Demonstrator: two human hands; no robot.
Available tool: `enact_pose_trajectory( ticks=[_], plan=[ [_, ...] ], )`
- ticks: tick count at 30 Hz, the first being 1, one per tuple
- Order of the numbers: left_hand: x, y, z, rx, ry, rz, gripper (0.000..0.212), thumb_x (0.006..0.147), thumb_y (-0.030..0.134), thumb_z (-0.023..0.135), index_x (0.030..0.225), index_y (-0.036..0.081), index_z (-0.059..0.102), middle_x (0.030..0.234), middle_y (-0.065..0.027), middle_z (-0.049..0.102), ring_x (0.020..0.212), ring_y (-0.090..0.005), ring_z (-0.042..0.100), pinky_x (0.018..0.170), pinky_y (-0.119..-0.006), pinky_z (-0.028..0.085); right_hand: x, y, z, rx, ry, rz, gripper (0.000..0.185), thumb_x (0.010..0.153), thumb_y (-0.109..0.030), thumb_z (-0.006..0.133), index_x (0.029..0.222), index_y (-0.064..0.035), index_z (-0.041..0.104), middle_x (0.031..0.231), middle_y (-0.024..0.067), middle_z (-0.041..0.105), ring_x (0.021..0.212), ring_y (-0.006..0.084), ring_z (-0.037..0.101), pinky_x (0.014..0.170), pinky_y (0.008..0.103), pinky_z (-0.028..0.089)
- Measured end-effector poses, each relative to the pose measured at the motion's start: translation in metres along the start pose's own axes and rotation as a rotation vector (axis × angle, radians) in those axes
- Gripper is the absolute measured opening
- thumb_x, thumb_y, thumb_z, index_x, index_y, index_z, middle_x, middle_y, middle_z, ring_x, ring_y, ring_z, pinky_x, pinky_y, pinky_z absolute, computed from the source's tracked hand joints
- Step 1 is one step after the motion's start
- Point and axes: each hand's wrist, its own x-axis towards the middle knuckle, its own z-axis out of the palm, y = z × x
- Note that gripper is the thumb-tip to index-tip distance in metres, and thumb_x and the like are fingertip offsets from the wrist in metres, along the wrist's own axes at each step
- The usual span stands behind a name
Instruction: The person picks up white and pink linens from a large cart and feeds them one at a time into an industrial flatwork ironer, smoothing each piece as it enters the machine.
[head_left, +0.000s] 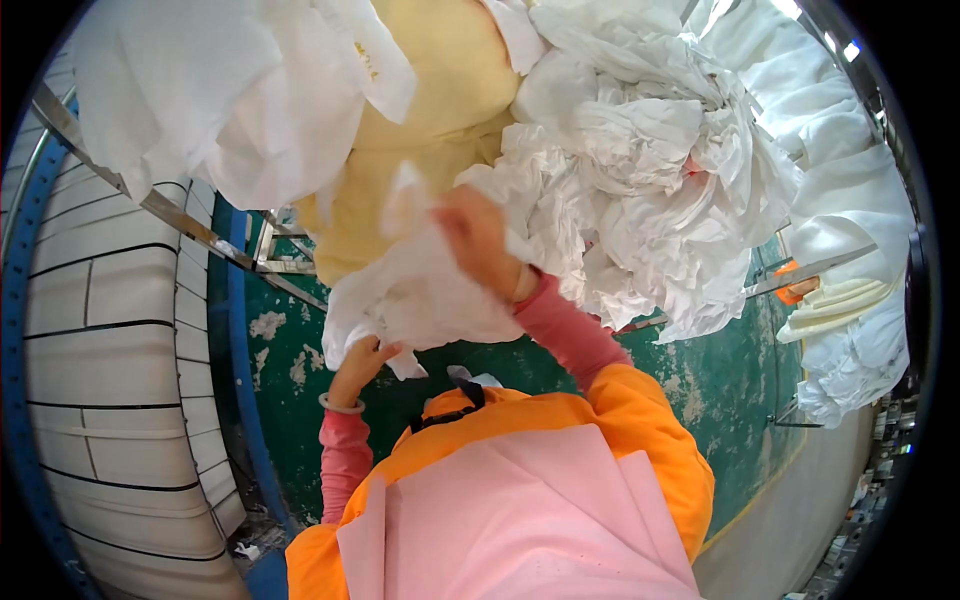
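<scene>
My left hand (364, 365) grips the near left edge of a white cloth (442, 289), with a small corner hanging below my fingers. Blurred by motion, my right hand (476, 236) is curled above the same cloth; a blurred white piece (405, 199) shows beside its fingertips, and whether it holds that is unclear. Behind the white cloth hangs pale yellow fabric (420, 161). Just right of my right hand, crumpled white fabric (637, 187) lies in a large heap. More white fabric (247, 97) drapes over the upper left.
A metal rail (169, 214) runs along the left, near stacked white strapped bundles (105, 292) and a blue perforated post (34, 202). On the right hang more white cloths (847, 187) and folded yellow fabric (836, 309). The green floor (525, 375) is worn.
</scene>
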Motion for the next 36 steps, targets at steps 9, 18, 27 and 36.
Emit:
enact_pose_trajectory(
  ticks=[9, 18, 27, 36],
  plan=[
    [-0.008, 0.106, -0.017, -0.491, 0.768, 0.847, 0.03, 0.074, -0.003, 0.055, 0.104, -0.001, 0.055, 0.102, -0.0106, 0.058, 0.092, -0.0192, 0.056, 0.079, -0.031, 0.046, 0.024, -0.053, -0.009, 0.107, -0.424, -0.301, 0.043, 0.068, -0.029, 0.065, 0.109, -0.0185, 0.055, 0.111, 0.0038, 0.052, 0.104, 0.0244, 0.049, 0.089, 0.0508, 0.031],
    [-0.089, 0.116, -0.12, -0.859, 1.15, 0.784, 0.032, 0.082, 0.008, 0.057, 0.112, -0.002, 0.049, 0.106, -0.0095, 0.056, 0.093, -0.0184, 0.056, 0.078, -0.028, 0.046, -0.07, 0.175, -0.073, -1.137, -0.625, 0.11, 0.062, 0.076, -0.034, 0.059, 0.13, -0.0155, 0.037, 0.139, 0.0128, 0.026, 0.128, 0.0303, 0.023, 0.094, 0.0621, 0.017],
    [-0.172, 0.071, -0.123, -0.932, 1.112, 0.825, 0.047, 0.084, 0.007, 0.053, 0.127, 0.002, 0.035, 0.119, -0.0113, 0.049, 0.105, -0.0218, 0.051, 0.086, -0.033, 0.044, 0.031, 0.018, -0.014, 0.184, -0.48, 0.327, 0.037, 0.071, -0.01, 0.067, 0.106, -0.0049, 0.057, 0.105, 0.0078, 0.058, 0.094, 0.0248, 0.055, 0.08, 0.0277, 0.042],
    [-0.272, 0.0, -0.166, -0.693, 1.346, 1.072, 0.035, 0.082, 0.007, 0.057, 0.116, 0.0, 0.049, 0.111, -0.0098, 0.055, 0.1, -0.0174, 0.054, 0.084, -0.031, 0.044, 0.031, -0.075, 0.219, 0.281, -1.385, -0.452, 0.048, 0.067, -0.034, 0.068, 0.102, -0.0015, 0.058, 0.095, 0.0167, 0.058, 0.09, 0.0338, 0.053, 0.082, 0.0372, 0.041]
  ],
)
